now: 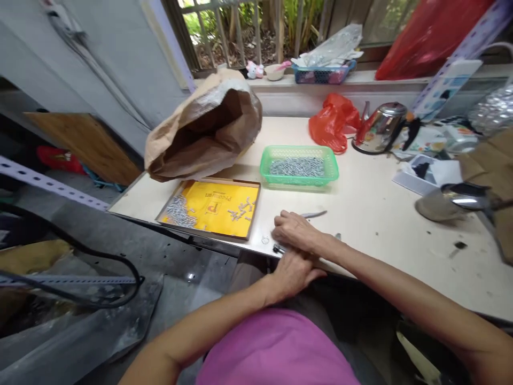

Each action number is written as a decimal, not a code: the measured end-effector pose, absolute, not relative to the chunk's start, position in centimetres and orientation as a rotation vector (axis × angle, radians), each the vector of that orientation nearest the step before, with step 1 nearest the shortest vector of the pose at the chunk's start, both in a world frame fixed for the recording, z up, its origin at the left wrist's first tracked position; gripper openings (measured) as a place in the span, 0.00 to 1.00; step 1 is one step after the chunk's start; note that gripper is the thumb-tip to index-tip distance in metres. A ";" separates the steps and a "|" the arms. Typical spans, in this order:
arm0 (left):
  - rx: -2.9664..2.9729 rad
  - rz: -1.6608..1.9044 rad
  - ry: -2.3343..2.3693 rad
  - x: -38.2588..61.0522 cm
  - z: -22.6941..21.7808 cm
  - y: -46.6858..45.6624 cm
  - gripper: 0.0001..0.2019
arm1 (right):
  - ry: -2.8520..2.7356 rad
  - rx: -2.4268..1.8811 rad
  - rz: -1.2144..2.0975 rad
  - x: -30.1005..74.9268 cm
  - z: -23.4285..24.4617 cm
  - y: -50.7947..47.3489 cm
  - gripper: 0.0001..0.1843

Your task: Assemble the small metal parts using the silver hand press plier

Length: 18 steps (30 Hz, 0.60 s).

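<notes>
At the table's front edge my right hand [296, 230] lies with its fingers curled closed, and whatever is in them is hidden. Just below it is my left hand [292, 270], its thumb pointing right and its other fingers mostly covered by my right hand. A small metal piece with a dark end [278, 249] sticks out to the left between the hands; I cannot tell which hand touches it. Beyond my right hand lies a thin grey tool [315, 214]. A small clear ring-like thing [265, 240] lies left of the hands.
A shallow tray [254, 214] with a yellow lining holds small metal parts in two groups. Behind are a green basket [298, 181] of metal pieces and an open brown paper sack [208, 128]. A red bag [334, 120], kettle [379, 128] and metal cup [441, 206] stand right.
</notes>
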<state>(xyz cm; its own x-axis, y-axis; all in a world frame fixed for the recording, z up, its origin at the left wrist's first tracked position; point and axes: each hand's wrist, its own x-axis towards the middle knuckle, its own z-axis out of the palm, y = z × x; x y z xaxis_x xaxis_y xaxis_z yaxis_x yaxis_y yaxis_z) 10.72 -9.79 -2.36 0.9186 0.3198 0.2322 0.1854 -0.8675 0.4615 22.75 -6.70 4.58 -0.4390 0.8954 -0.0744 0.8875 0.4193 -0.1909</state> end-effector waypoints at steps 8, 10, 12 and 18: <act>2.772 0.568 0.430 1.2 0.8 -8.5 0.11 | -2.752 -1.405 -0.024 20.9 0.1 -6.1 0.09; 2.791 0.587 0.830 -2.4 2.3 -5.4 0.12 | -2.666 -1.395 0.010 21.0 -0.3 -6.0 0.10; 2.741 0.560 1.291 -5.8 3.7 -1.1 0.14 | -2.494 -1.392 0.108 21.3 0.6 -5.5 0.10; 2.652 0.172 1.710 -11.8 4.7 9.8 0.12 | -1.834 -1.544 -0.063 26.7 8.2 -1.4 0.08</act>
